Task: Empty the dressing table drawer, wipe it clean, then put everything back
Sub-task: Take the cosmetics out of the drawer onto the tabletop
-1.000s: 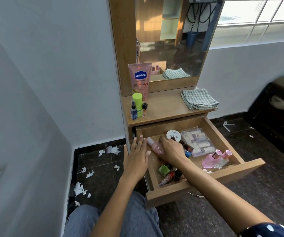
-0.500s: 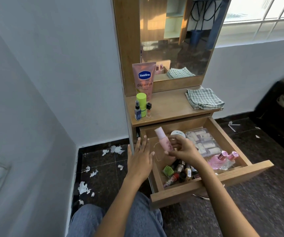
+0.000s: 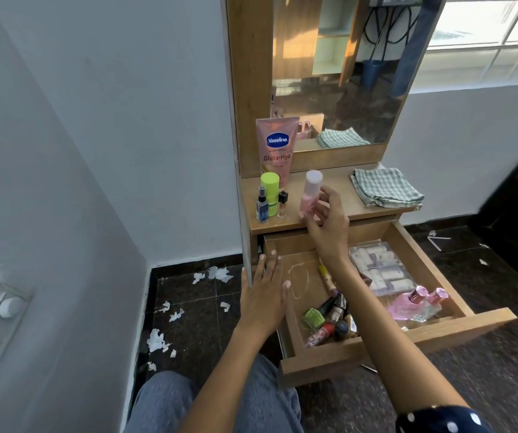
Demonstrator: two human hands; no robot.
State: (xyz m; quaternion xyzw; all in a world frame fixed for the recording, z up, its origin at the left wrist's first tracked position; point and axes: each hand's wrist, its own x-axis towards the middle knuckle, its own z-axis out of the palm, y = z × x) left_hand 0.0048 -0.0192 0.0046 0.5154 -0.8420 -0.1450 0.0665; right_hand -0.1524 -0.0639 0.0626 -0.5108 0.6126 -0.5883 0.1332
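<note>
The wooden drawer (image 3: 413, 337) is pulled open below the dressing table top (image 3: 342, 201). My right hand (image 3: 326, 223) grips a pink bottle with a pale cap (image 3: 309, 196), upright just above the top's left half. My left hand (image 3: 264, 296) rests flat, fingers straight, on the drawer's left side wall. Inside the drawer lie several nail polish bottles (image 3: 323, 320), a yellow tube (image 3: 326, 278), a clear box of small rolls (image 3: 381, 270) and two pink perfume bottles (image 3: 413, 303). A chalky smear (image 3: 298, 281) marks the bare drawer floor.
On the top stand a Vaseline tube (image 3: 278, 148), a green-capped bottle (image 3: 270, 190), a blue spray bottle (image 3: 262, 206) and a small vial (image 3: 282, 204). A folded checked cloth (image 3: 384, 187) lies at the right. The mirror (image 3: 338, 73) rises behind. Paper scraps (image 3: 217, 273) litter the dark floor.
My right hand lifted the pink bottle out of the drawer and carried it up over the table top. My left hand stayed on the drawer's left side.
</note>
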